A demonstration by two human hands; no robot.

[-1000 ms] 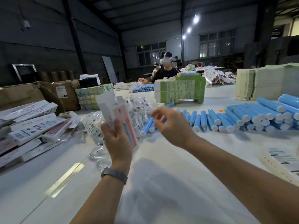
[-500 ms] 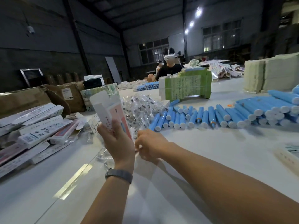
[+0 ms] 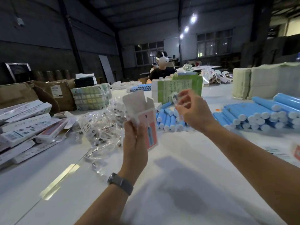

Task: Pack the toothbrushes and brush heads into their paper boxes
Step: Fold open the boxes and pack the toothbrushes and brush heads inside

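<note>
Toothbrush box point(image 3: 146, 125) is up in my left hand point(image 3: 135, 143), fingers wrapped round its lower half, held above the bench point(image 3: 178, 184) with its long axis running up and away from me, tilted a bit left, top flaps open and pointing at the ceiling. My right hand point(image 3: 193, 111) is just to the right of that open mouth, fingers curled and pinching what looks like a small clear-wrapped brush head point(image 3: 176, 96), though it's blurry so I can't swear to it. Progress-wise, I'd say there's loads left: a pile of finished-looking white boxes point(image 3: 27, 125) sits on the left of the bench, but there's still a heap of bagged brush heads point(image 3: 103, 122) behind the box and rows of blue toothbrush tubes point(image 3: 253, 117) lying on their sides off to the right. This box looks empty so far, nothing sticking out of it. Only one camera view here.
</note>
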